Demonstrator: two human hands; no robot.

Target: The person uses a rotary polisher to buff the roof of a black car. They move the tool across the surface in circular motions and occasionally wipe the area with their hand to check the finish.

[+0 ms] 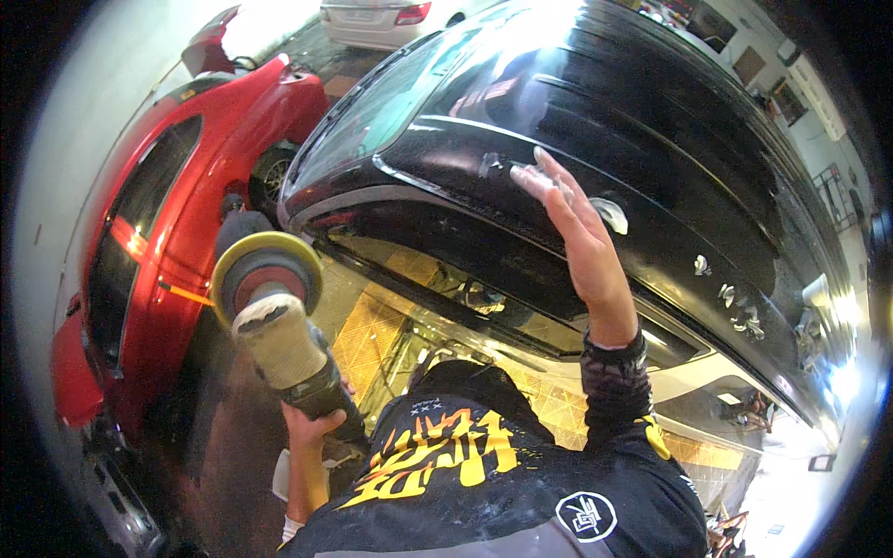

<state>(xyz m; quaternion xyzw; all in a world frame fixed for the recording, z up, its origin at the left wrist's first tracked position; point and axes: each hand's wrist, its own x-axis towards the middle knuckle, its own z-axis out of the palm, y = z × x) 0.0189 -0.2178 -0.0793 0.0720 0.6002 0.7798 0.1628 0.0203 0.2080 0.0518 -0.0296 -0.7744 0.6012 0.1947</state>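
The left hand (310, 430) is closed around the handheld polisher (282, 342), beside the black car (558, 107). The right hand (588, 244), its whitened fingers (532, 181) extended, is over the roof (679, 186), near white paste (610, 216); contact is unclear.

The polisher (284, 349) partly hides the left hand (309, 430) — top edge crops the white car (372, 25).

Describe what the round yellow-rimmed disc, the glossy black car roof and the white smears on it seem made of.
Round yellow-rimmed disc: possibly foam or rubber, going by its matte rim; unclear which. Glossy black car roof: likely painted metal, given its smooth sheen and bright reflections. White smears: apparently a creamy paste, opaque with uneven edges; exact substance can't be told.
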